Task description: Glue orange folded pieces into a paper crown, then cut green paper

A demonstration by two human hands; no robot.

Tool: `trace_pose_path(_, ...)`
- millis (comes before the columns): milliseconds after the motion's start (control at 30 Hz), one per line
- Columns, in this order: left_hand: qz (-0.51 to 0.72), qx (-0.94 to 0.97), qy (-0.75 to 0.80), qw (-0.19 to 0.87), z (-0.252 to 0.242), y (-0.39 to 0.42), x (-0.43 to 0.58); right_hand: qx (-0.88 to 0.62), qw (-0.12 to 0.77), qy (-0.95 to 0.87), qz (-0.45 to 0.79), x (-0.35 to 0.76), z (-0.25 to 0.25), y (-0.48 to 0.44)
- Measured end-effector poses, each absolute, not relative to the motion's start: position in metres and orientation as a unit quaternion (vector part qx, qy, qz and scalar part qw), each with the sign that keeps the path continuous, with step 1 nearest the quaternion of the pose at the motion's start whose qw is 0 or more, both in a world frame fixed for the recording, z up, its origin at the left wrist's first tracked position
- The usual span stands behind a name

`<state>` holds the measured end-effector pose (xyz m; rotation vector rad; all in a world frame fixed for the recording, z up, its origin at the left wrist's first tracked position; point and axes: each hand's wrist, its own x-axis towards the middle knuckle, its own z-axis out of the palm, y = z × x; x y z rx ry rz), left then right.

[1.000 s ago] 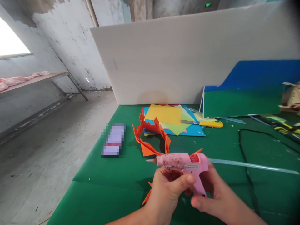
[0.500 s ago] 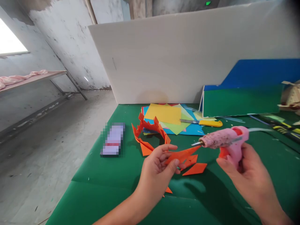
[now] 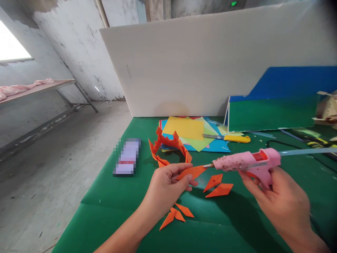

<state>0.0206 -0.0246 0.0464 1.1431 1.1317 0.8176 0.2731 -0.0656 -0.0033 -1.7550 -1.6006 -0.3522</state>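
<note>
Left hand pinches folded orange paper above green table; right hand wrapped around pink glue gun, nozzle at paper's right tip. 2 loose orange pieces between hands; orange paper ring beyond left hand.

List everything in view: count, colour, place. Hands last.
Glue gun: one, pink, right hand
Glue stick: one, translucent, gun's rear
Held paper: one, orange, left hand
Loose pieces: at least five, orange, near left hand
Paper ring: one, orange, beyond left hand
Phone-like object: one, lilac, left, pixelated
Paper stack: one, multicoloured, behind ring
Knife: one, yellow handle, blade over stack
Cord: one, black, right
Board: one, white, behind stack
Panels: count unclear, blue and green, right
Table: one, green, centre
Bench: one, brownish, far left
Cloth: one, pink, on bench
Lit sign: one, green, top
Left hand: one, bare, lower centre
Right hand: one, bare, lower right
</note>
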Motion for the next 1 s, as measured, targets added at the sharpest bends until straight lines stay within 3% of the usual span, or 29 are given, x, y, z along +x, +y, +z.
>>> trace_pose_path(1000,0.361,0.495,0.491,0.619,0.0526,-0.0215,0.0149,-0.623,0.355,-0.665,-0.209,0.2793,-0.0026,-0.0639)
